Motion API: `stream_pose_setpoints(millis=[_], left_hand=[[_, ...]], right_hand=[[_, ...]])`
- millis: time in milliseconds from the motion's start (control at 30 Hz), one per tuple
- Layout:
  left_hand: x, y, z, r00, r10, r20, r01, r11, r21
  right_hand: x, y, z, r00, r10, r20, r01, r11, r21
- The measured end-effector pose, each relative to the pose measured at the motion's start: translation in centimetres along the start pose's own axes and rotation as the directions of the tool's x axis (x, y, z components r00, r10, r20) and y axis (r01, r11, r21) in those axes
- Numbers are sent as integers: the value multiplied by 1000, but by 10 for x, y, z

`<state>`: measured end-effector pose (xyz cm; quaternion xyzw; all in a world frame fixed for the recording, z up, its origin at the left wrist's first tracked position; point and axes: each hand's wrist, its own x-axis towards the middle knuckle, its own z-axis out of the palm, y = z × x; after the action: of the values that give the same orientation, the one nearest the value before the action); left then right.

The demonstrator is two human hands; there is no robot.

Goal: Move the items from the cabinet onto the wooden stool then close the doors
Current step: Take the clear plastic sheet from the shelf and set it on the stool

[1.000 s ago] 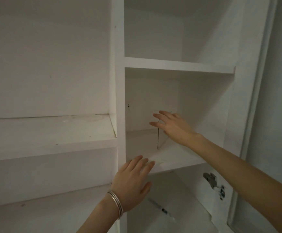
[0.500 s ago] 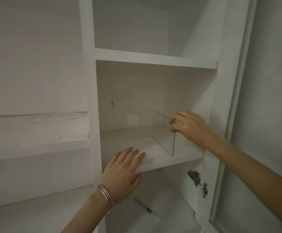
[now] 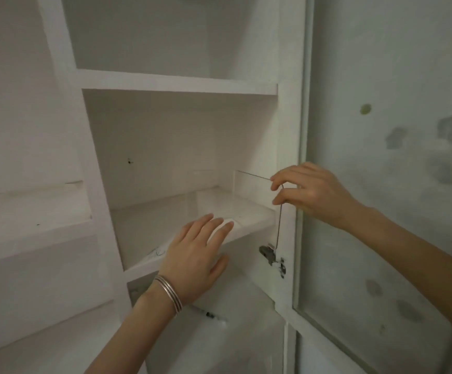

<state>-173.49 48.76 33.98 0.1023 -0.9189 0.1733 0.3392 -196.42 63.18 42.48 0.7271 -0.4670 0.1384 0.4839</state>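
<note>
White cabinet (image 3: 179,82) fills the head view, with its glass-paned door (image 3: 381,184) swung open on the right. The right hand (image 3: 311,193) is at the right end of the middle shelf (image 3: 246,225). Its fingers (image 3: 278,182) are curled and pinch the upper front corner of a clear panel (image 3: 257,195). The panel stands upright, its front edge just past the shelf's lip and running down in front of the metal hinge (image 3: 268,253). How much of it lies further in I cannot tell, since it is see-through.

The left hand (image 3: 195,255), with thin silver bangles (image 3: 169,292) at the wrist, is spread flat over the shelf's front edge. Its fingers (image 3: 214,225) are straight and hold nothing; whether they touch the wood is unclear. On the shelf below lies a slim pen-like object (image 3: 208,315).
</note>
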Motion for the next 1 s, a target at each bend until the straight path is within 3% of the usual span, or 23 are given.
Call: stream_pose_setpoints(millis=[267,400,467,567,733,833,1000], left_hand=[[-17,17,-5,972,225,-67,-234,948,-216],[-42,29,-4,933,349,-82,-356,875,-327],[-56,43,-6,903,421,-87,-422,825,-376],[-73,72,-10,846,525,-95,-506,734,-454],[-100,144,-22,718,667,-196,-644,532,-550],[-118,200,-39,631,733,-256,-706,406,-580],[-154,296,-89,449,793,-412,-796,145,-588]], right_hand=[[-27,-73,-87,987,157,-35,-160,975,-152],[-44,-142,-124,961,246,130,-217,955,-200],[-57,-182,-141,906,335,259,-281,933,-224],[-83,-239,-175,761,491,423,-412,870,-270],[-113,-324,-254,416,710,569,-580,688,-436],[-125,-376,-307,230,802,552,-603,562,-566],[-130,-471,-403,-31,912,410,-600,311,-737]])
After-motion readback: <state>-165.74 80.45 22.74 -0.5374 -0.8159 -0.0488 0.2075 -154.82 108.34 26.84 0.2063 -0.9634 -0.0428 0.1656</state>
